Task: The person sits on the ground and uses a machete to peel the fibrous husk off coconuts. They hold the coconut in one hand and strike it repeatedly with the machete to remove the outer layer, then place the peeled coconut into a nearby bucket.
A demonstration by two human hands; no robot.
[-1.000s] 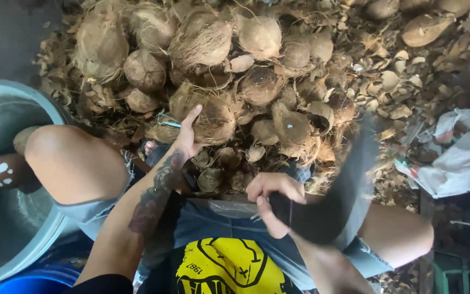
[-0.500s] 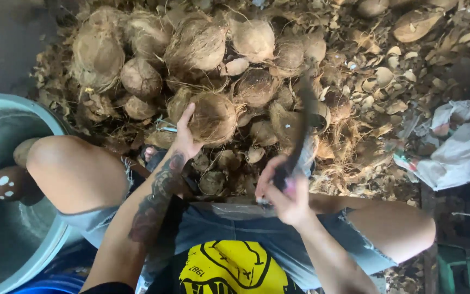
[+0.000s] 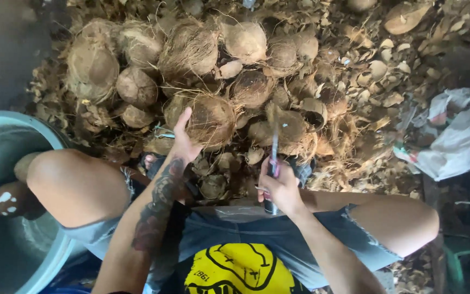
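Observation:
My left hand (image 3: 183,139) reaches forward with its palm and fingers laid against a brown, fibrous coconut (image 3: 209,118) at the near edge of a big heap. My right hand (image 3: 279,188) is closed around the handle of a long knife (image 3: 273,149), blade edge-on and pointing away from me toward the pile, just right of that coconut. My knees frame both hands. Several more husked coconuts (image 3: 191,49) lie behind.
A large grey-blue basin (image 3: 6,130) stands at my left, with peeled coconuts (image 3: 12,198) in it. Husk scraps and shell pieces (image 3: 376,71) cover the ground to the right. Crumpled white plastic (image 3: 458,136) lies at the far right.
The knife has swung from lying flat and low by my right thigh up to edge-on, pointing at the pile. My left hand has stayed on the coconut.

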